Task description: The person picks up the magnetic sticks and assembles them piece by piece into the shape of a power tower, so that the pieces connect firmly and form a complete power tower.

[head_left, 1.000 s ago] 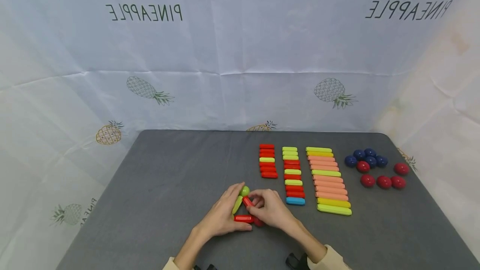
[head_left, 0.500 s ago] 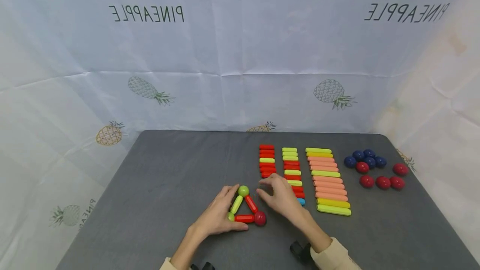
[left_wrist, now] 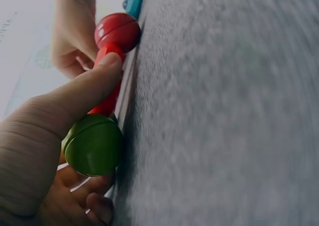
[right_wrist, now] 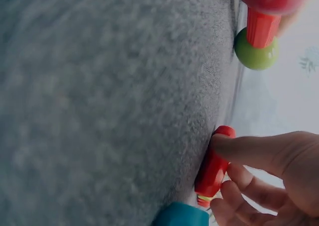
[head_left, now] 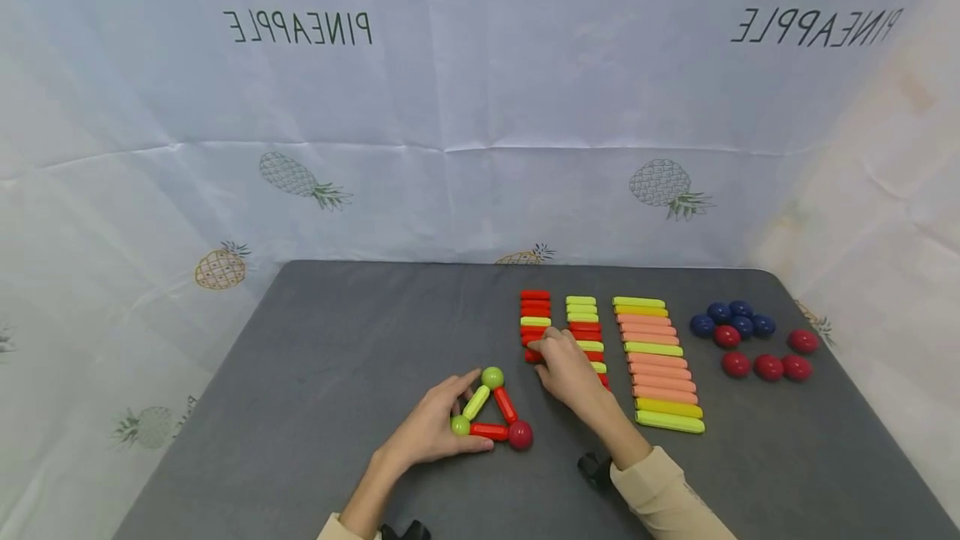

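A flat triangle of magnetic rods and balls lies before me in the head view: a lime rod, two red rods, a crimson ball at the right corner and green balls at the top and left. My left hand holds its left corner, thumb along the lower red rod and fingers behind the green ball. Farther right, my right hand pinches a loose red rod at the near end of the leftmost column. The thumb lies on its end; the other fingers curl beside it.
Beside that hand runs a middle column of short lime and red rods, with a blue rod at its near end. A column of longer salmon and yellow rods follows. Blue balls and crimson balls sit at the right.
My right hand has let go of the triangle's right-hand red rod and moved up and right to the short-rod column. The left hand stays at the triangle, which has shifted slightly.
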